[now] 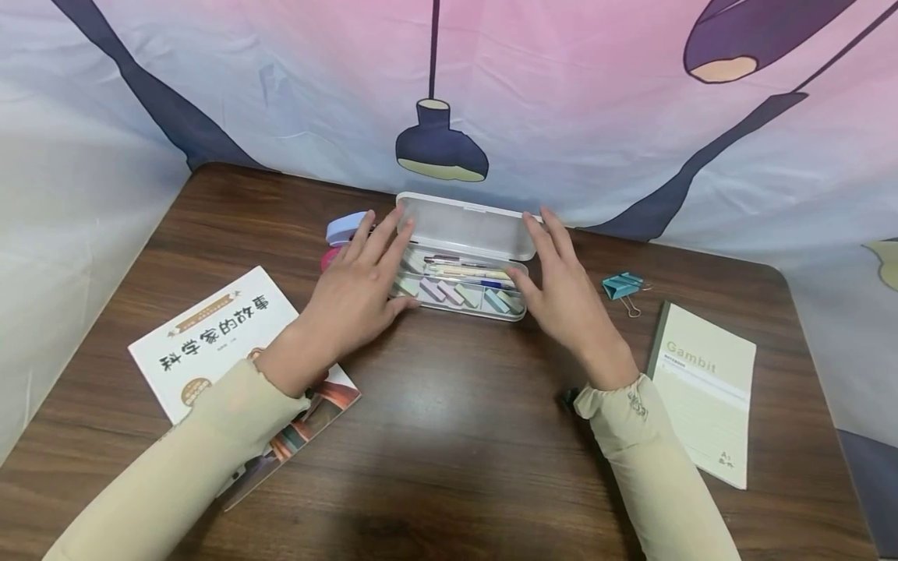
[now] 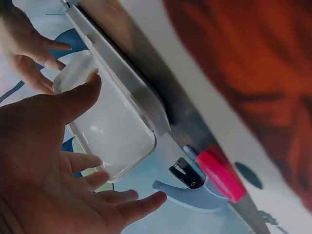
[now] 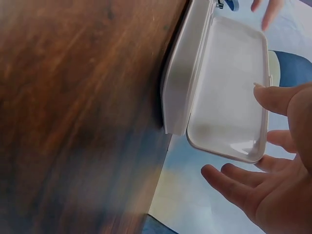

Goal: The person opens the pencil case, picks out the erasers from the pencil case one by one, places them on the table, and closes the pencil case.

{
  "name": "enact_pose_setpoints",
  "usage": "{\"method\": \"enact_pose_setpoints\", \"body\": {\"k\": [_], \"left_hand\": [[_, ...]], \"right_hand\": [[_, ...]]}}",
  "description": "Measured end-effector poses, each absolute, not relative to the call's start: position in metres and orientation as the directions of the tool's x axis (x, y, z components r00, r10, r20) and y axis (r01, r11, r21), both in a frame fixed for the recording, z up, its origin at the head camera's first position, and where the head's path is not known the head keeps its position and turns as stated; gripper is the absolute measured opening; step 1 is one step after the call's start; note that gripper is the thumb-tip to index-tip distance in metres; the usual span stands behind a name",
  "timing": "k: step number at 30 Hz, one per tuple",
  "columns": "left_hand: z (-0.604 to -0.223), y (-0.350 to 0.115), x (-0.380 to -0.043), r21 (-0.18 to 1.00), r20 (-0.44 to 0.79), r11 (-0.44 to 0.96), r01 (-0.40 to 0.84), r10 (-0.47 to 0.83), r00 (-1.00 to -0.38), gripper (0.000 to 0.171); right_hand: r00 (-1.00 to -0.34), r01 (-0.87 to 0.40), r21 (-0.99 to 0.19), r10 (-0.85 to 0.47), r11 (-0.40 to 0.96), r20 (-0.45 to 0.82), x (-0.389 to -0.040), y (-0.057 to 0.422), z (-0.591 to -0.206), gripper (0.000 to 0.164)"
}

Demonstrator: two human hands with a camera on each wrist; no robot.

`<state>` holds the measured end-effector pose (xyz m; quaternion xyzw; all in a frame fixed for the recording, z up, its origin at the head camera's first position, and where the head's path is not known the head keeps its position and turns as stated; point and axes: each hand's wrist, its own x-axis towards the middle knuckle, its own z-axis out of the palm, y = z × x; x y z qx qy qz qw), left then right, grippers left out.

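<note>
A white pencil case (image 1: 463, 312) lies at the back of the table with its lid (image 1: 463, 226) raised. Pens (image 1: 466, 271) lie in its rear compartment, and several pastel block-shaped pieces (image 1: 449, 292) fill the front ones. My left hand (image 1: 358, 292) is at the case's left end, fingers extended and spread, thumb by the front edge. At the other end, my right hand (image 1: 571, 296) has its fingertips by the lid's right corner and its thumb over the tray. In both wrist views the fingers are loosely bent around the lid's ends, gripping nothing.
A storybook (image 1: 210, 335) lies under the left forearm. Beside the left hand are a light-blue curved object (image 1: 345, 227) and a pink one (image 1: 328, 257). To the right are a teal binder clip (image 1: 620, 286) and a Gambit notebook (image 1: 705, 389). A printed cloth (image 1: 337, 93) hangs behind the table.
</note>
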<state>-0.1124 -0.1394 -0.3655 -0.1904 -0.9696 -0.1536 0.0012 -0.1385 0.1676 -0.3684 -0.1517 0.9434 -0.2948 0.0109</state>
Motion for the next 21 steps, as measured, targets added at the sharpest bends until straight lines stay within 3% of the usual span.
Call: {"method": "enact_pose_setpoints", "body": {"k": [9, 21], "left_hand": [[-0.368, -0.139, -0.111, 0.315, 0.071, 0.87, 0.381, 0.378, -0.923, 0.087], [-0.388, -0.143, -0.118, 0.348, 0.06, 0.849, 0.398, 0.403, -0.913, 0.088]], "right_hand": [[-0.961, -0.243, -0.571, -0.273, 0.784, 0.034, -0.149, 0.168, -0.37, 0.08], [-0.964, -0.224, -0.572, -0.265, 0.789, 0.011, -0.159, 0.167, -0.372, 0.082]]}}
